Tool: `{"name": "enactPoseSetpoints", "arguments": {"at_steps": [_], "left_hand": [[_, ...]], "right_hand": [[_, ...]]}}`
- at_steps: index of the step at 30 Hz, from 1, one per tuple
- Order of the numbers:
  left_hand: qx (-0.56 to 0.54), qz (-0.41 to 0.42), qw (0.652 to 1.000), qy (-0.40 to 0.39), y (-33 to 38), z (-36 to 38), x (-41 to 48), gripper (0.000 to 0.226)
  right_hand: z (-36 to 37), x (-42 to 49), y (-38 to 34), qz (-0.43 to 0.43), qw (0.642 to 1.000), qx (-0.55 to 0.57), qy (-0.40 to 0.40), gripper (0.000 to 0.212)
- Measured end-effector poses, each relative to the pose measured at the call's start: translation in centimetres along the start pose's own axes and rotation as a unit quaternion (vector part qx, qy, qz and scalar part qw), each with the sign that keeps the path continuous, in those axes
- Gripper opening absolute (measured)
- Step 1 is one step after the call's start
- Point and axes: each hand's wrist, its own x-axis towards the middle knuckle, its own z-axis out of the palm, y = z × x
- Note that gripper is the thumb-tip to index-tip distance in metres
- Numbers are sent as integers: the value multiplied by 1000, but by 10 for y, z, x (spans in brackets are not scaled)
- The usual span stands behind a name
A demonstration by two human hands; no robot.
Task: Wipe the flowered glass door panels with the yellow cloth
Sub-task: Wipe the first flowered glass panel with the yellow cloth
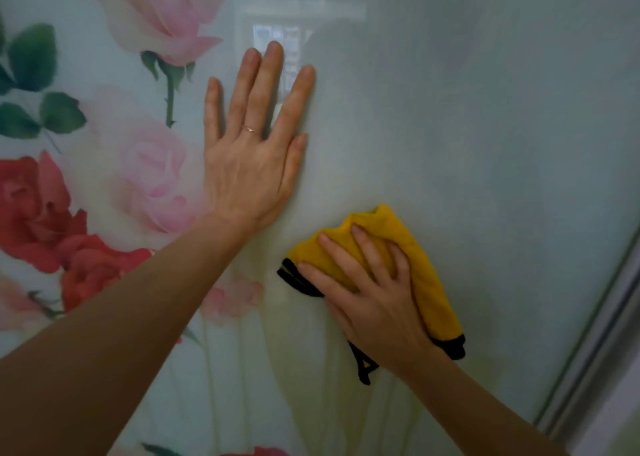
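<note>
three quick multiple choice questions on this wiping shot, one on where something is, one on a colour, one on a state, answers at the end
1. Where is the yellow cloth relative to the left hand?
A. above it and to the left
B. below it and to the right
C. directly under its palm

2. What colour is the cloth's edging?
A. white
B. red
C. black

3. How is the left hand?
A. flat on the glass, fingers spread
B. curled into a fist
C. holding the cloth

Answers:
1 B: the yellow cloth sits lower and further right on the glass door panel than the left hand.
2 C: the edging along the cloth's corners is black.
3 A: the left hand's palm and straight fingers lie flat on the glass, while the right hand presses the cloth.
</note>
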Motion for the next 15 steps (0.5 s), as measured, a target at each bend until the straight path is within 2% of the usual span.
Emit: {"name": "enactPoseSetpoints", "arguments": {"at_steps": [4,7,9,13,15], "left_hand": [[-6,-6,1000,2,0,-1,0,52],[-11,-4,1000,-1,0,-1,1,51],[-11,-5,1000,-2,1,-2,0,52],[-5,-2,1000,6,-1,0,1,52],[-5,0,1000,9,-2,0,0,52]], "right_hand": [[-7,49,-3,116,990,-5,75,39],[1,63,-12,144,983,-27,108,41],[10,46,-19,109,989,-26,97,43],[24,-7,-30,-35,999,6,14,50],[23,-20,-31,-56,998,8,-14,52]]}}
